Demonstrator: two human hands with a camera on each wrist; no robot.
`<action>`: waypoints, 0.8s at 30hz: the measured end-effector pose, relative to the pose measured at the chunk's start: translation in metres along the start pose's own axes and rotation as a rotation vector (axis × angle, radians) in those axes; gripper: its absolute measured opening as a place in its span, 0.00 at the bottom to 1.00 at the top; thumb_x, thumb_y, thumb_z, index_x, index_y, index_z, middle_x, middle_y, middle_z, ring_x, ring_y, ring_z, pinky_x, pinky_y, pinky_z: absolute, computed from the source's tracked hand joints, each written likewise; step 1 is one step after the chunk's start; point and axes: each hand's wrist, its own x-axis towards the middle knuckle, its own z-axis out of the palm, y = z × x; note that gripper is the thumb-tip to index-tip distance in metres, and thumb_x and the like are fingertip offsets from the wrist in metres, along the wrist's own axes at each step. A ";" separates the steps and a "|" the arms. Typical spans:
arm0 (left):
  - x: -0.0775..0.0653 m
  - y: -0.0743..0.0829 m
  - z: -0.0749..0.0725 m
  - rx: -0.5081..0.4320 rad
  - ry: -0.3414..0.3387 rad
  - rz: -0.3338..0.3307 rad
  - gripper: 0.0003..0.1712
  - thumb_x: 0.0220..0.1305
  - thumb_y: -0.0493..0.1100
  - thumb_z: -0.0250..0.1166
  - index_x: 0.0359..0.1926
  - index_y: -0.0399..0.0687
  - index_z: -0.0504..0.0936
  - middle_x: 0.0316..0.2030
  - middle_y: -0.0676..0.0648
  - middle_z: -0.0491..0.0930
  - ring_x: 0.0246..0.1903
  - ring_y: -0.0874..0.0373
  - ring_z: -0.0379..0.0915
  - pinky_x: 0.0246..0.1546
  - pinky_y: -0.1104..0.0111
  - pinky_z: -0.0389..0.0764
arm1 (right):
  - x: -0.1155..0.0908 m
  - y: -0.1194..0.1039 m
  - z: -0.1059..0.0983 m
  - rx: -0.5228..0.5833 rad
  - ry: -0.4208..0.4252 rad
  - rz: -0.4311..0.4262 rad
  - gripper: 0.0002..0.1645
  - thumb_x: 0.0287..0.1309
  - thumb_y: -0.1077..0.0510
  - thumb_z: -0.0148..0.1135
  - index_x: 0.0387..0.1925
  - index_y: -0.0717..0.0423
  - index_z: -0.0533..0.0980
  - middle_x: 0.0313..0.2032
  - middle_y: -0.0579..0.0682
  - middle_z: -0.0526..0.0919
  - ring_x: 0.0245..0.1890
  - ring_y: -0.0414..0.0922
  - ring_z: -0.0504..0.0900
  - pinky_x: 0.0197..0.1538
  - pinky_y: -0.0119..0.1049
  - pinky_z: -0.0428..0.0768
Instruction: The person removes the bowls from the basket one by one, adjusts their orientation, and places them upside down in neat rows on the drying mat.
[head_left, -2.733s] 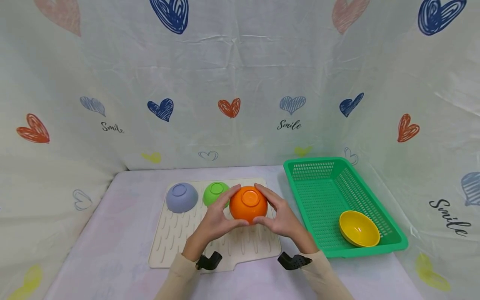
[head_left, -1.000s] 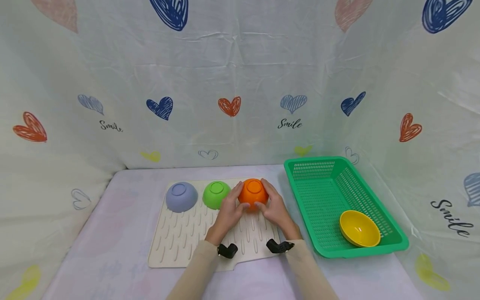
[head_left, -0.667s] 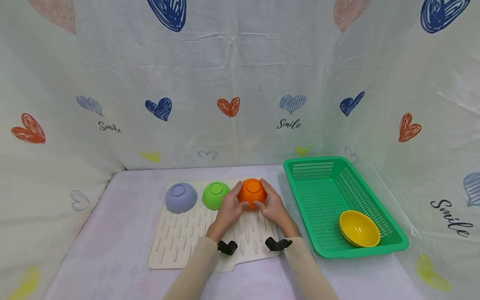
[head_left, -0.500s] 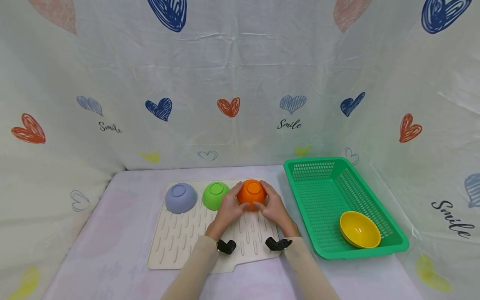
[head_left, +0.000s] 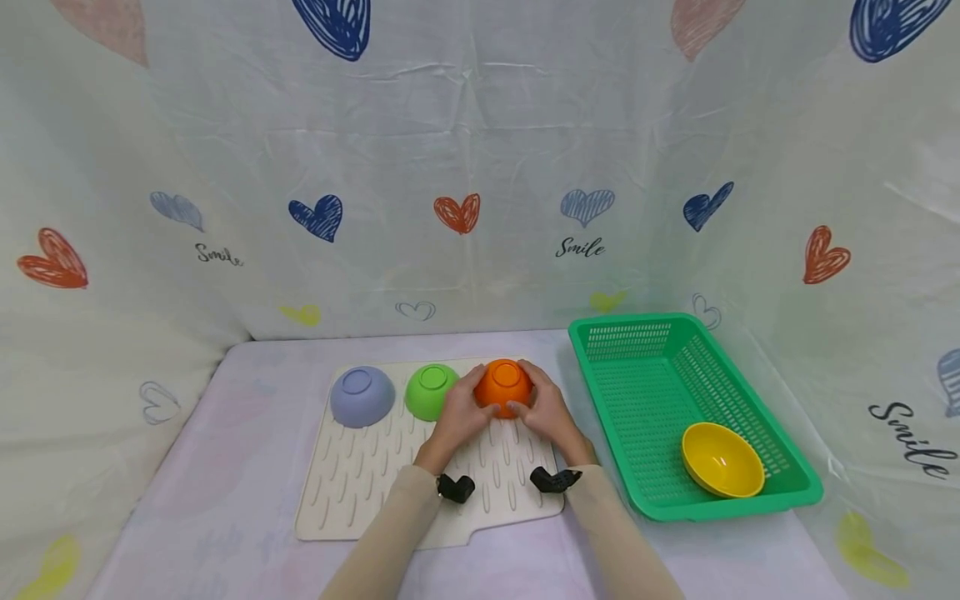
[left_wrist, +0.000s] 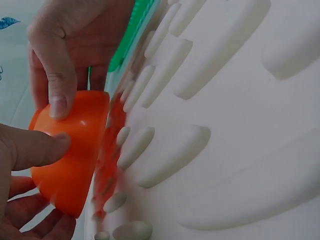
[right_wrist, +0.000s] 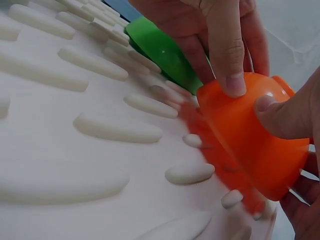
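Note:
An orange bowl (head_left: 504, 385) is upside down at the far right corner of a cream ridged drying mat (head_left: 360, 492). My left hand (head_left: 457, 419) holds its left side, thumb in front and fingers round the side. On the other side my right hand (head_left: 553, 415) grips it the same way. Both wrist views show the thumbs on the orange wall and the rim right at the ridges, where a red reflection shows. Left of it on the mat, a green bowl (head_left: 431, 398) and a lavender-blue bowl (head_left: 362, 404) also stand upside down in a row.
A green perforated basket (head_left: 615, 433) stands to the right of the mat, with a yellow bowl (head_left: 722, 460) inside, right side up. A curtain printed with hearts (head_left: 457, 150) hangs behind the table (head_left: 225, 467) and at both sides.
Both hands have carried the orange bowl away from me and slightly right, down to the mat's far right corner. Over the last second they have barely moved.

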 end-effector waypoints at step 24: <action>0.001 -0.004 0.007 0.003 -0.006 -0.048 0.40 0.59 0.30 0.73 0.71 0.31 0.69 0.70 0.31 0.70 0.71 0.37 0.67 0.71 0.50 0.71 | 0.004 0.006 0.008 0.010 -0.031 0.073 0.44 0.58 0.64 0.73 0.73 0.67 0.64 0.72 0.66 0.68 0.73 0.62 0.67 0.77 0.58 0.64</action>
